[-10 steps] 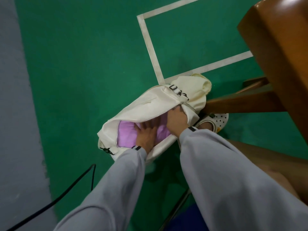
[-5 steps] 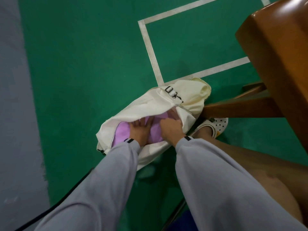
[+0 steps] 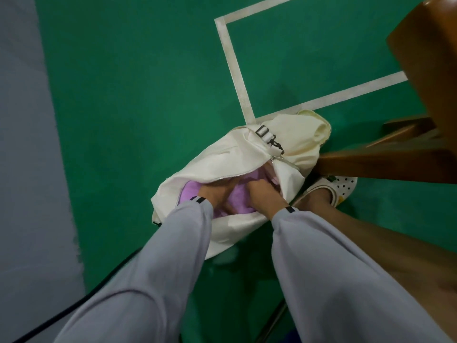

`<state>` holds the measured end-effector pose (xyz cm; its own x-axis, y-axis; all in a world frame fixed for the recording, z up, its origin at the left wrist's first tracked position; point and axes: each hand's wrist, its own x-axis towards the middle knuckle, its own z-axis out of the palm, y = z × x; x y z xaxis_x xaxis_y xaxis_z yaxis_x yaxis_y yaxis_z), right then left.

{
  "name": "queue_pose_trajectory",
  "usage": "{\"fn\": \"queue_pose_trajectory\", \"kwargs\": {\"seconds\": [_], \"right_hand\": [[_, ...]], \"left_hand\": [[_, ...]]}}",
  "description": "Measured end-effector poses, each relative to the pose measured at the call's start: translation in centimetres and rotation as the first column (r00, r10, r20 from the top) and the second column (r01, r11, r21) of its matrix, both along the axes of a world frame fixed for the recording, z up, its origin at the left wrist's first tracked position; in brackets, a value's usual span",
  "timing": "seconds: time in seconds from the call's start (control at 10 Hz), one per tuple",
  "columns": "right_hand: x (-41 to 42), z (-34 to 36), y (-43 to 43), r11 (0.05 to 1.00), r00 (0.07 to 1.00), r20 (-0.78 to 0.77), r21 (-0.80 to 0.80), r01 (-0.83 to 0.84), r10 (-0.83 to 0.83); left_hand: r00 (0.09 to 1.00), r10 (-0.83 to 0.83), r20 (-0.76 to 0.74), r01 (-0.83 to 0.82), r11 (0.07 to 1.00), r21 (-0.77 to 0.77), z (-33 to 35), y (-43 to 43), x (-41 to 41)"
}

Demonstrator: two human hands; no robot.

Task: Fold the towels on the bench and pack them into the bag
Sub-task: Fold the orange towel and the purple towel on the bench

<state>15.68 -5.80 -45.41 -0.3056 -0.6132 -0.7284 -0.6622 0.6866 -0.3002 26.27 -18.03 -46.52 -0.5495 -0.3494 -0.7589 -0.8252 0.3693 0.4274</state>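
Cream bag [image 3: 222, 159] flap overhangs purple towel [image 3: 238, 199] | left hand [image 3: 214, 194] flat on it | right hand [image 3: 264, 196] fingers grip it | bench [image 3: 371, 164] beside

We wear long, loose, light-grey sleeves, the left sleeve [image 3: 148, 280] and the right sleeve [image 3: 333, 280], each cuff bearing a short black tab [image 3: 291, 209]. Our left grip [image 3: 215, 194] and right grip [image 3: 262, 194] are bare. One foot carries a white perforated clog [image 3: 343, 186] with green and yellow charms.

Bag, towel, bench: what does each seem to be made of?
Bag: cream woven cloth, likely canvas, matte, creasing softly, with a metal-looking zip. Towel: lilac, fuzzy pile, probably terry or microfibre. Bench: brown wood with a glossy varnish, by its bright highlights.
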Motion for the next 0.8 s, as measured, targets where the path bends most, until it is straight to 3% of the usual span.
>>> {"fn": "queue_pose_trajectory", "kwargs": {"seconds": [0.1, 0.2, 0.3, 0.4, 0.5, 0.6, 0.7, 0.8], "right_hand": [[0.2, -1.2, -0.5, 1.000, 0.997, 0.067, -0.013, -0.025, 0.026], [0.6, -2.9, -0.3, 0.997, 0.997, 0.023, -0.036, -0.074, 0.075], [1.1, -4.1, -0.1, 0.990, 0.988, -0.087, -0.053, -0.134, 0.129], [1.5, -4.2, -0.3, 0.984, 0.974, -0.154, -0.028, -0.175, 0.169], [1.1, -3.5, -0.4, 0.986, 0.980, -0.116, -0.007, -0.164, 0.162], [0.9, -2.3, -0.6, 0.995, 0.992, -0.075, -0.009, -0.097, 0.096], [0.6, -0.5, -0.4, 0.998, 0.996, -0.067, -0.031, -0.055, 0.052], [-0.2, 2.4, 0.0, 0.998, 0.996, -0.092, -0.063, -0.009, 0.003]], "left_hand": [[0.978, 0.202, 0.046, -0.202, 0.979, -0.017, 0.4, -0.1, 1.2], [0.974, 0.180, 0.140, -0.183, 0.983, 0.004, -0.2, -0.3, 2.1], [0.981, 0.011, 0.194, -0.030, 0.995, 0.097, -1.3, -1.5, 2.9], [0.983, 0.175, 0.057, -0.182, 0.970, 0.160, 1.7, -0.8, 1.2], [0.786, 0.618, 0.005, -0.543, 0.687, 0.482, 2.3, -0.8, 0.8], [0.981, 0.135, 0.136, -0.154, 0.978, 0.139, -0.6, -0.9, 1.7], [0.963, -0.229, 0.139, 0.241, 0.968, -0.076, 0.8, -0.1, 1.1], [0.806, -0.589, 0.050, 0.546, 0.710, -0.444, 2.7, 0.6, -0.2]]}}
